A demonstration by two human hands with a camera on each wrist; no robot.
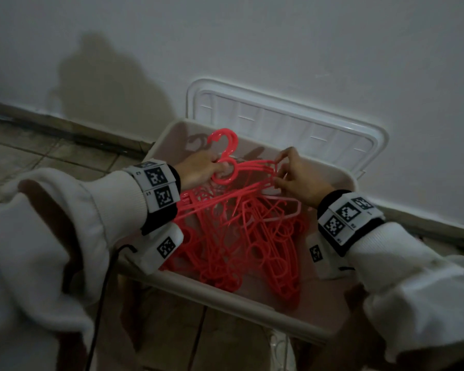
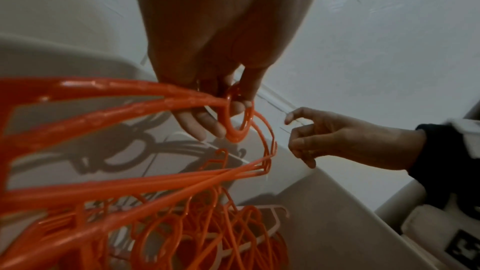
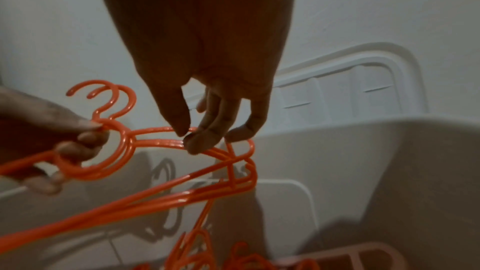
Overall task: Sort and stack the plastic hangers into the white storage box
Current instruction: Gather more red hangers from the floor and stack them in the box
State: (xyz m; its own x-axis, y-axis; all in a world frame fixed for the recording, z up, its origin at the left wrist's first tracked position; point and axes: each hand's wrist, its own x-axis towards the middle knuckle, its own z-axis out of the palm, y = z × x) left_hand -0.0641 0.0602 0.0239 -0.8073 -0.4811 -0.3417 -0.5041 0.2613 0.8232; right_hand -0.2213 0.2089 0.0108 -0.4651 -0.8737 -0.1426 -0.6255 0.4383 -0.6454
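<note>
The plastic hangers point(image 1: 241, 231) are coral-red, and most lie in a loose tangle on the floor of the white storage box point(image 1: 220, 290), below and between the two wrists. A small bundle of hangers point(image 1: 241, 170), at least two with their hooks lined up, is held clear of that heap near the box's far wall. The left hand point(image 1: 198, 170) grips this bundle at the neck, fingers curled through the round loops under the hooks and the thumb pressing on top. The right hand point(image 1: 298, 175) reaches in from the other side; its thumb and fingertips point(image 3: 197, 141) pinch the upper bars of the bundle close to the shoulder bend, with the remaining fingers loosely bent.

Judging by this, the step in hand is the squaring-up of a sorted set: the necks are gathered, and the right hand is aligning the arms so the pieces nest flat. The bars near that hand's fingers look slightly splayed, so the set is not yet flush.

The next move likely calls for sliding the pinch along the bars to close the gap, then lowering the bundle as one piece. One long bar runs down from the held set towards the tangle under the left wrist; I cannot tell whether it is snagged there, so a gentle lift to test it would be wise.

Behind the box, beyond both hands, the lid point(image 1: 287, 119) leans upright against the wall point(image 1: 332, 49).
</note>
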